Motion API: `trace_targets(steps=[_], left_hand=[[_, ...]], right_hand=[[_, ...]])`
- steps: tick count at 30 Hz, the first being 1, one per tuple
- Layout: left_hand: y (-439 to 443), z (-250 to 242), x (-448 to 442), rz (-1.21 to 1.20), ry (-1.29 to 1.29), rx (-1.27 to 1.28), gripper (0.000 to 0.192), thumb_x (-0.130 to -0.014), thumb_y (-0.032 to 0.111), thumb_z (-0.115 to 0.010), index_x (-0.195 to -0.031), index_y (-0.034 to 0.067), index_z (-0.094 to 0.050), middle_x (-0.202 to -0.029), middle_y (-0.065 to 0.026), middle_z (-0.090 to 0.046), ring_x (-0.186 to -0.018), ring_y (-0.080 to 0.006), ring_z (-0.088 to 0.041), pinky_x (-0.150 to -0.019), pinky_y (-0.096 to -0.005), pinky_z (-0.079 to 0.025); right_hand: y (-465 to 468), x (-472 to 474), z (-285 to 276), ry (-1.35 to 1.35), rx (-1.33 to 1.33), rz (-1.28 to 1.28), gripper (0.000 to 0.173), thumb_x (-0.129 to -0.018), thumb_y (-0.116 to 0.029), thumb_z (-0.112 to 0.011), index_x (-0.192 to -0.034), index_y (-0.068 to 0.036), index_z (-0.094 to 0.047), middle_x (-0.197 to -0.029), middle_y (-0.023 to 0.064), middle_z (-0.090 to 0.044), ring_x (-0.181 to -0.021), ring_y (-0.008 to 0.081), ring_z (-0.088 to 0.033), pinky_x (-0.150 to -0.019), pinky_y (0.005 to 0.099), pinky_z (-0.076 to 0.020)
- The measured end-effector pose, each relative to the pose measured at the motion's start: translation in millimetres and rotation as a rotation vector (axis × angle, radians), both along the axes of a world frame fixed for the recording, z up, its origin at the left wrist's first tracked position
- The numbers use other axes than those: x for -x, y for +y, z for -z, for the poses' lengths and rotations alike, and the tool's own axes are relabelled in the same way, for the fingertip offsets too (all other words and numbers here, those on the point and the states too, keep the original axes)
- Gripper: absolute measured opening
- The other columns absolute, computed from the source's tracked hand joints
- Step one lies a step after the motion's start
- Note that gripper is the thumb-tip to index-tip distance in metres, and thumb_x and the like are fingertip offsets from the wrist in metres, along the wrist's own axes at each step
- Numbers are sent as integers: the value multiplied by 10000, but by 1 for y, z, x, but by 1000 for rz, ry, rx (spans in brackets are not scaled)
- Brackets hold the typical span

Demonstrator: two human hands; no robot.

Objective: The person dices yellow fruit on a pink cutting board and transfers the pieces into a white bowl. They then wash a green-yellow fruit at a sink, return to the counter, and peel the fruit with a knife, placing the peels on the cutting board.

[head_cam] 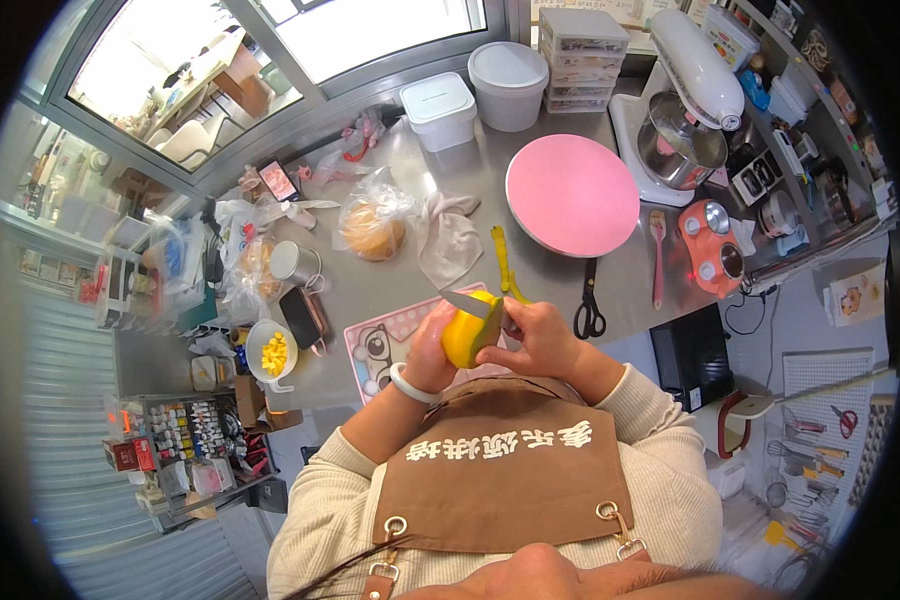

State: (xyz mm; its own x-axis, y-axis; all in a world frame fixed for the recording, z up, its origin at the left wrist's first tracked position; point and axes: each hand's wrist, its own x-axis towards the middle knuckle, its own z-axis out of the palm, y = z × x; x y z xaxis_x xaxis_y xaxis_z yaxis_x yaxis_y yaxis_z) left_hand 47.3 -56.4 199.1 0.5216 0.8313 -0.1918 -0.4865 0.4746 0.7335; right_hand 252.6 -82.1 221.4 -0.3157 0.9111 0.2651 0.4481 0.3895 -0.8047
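A partly peeled mango (463,337) is in my left hand (427,349), above a pink patterned cutting board (356,337). My right hand (536,341) grips a knife (465,303), its handle mostly hidden by the fingers; the blade lies against the top of the fruit, and the thumb touches the fruit's side. Green skin remains along the mango's right side. Strips of peel (501,255) lie on the steel table just beyond my hands. At the left, a white strainer-like bowl (251,351) with a handle holds yellow fruit cubes (274,354).
Black scissors (589,319) and a pink spatula (658,262) lie right of my hands. Beyond are a pink turntable (574,195), a crumpled cloth (450,232) and a bagged round cake (373,229). A phone (301,319) and a metal tin (295,262) stand left; a stand mixer (694,71) is back right.
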Motion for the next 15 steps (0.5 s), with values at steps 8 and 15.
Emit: trace_targets(steps=[8, 15], left_hand=[[-2, -15, -10, -44, -35, 140, 427, -1084, 344, -395, -1308, 11, -542, -1200, -114, -634, -1063, -208, -633, -917, -338, -522], [4, -24, -14, -15, -43, 249, 448, -1062, 425, -430, -1218, 37, -590, -1090, -107, -677, -948, -230, -676, -794, -351, -562]], right_hand=[[1, 0, 2, -51, -35, 48, 531, -841, -534, -759, -1068, -66, -656, -618, 50, -607, -537, 255, -632, -521, 351, -498], [2, -1, 5, -195, -171, 88, 539, -840, -564, -739, -1057, -80, -644, -674, 46, -646, -575, 270, -655, -517, 368, -511]])
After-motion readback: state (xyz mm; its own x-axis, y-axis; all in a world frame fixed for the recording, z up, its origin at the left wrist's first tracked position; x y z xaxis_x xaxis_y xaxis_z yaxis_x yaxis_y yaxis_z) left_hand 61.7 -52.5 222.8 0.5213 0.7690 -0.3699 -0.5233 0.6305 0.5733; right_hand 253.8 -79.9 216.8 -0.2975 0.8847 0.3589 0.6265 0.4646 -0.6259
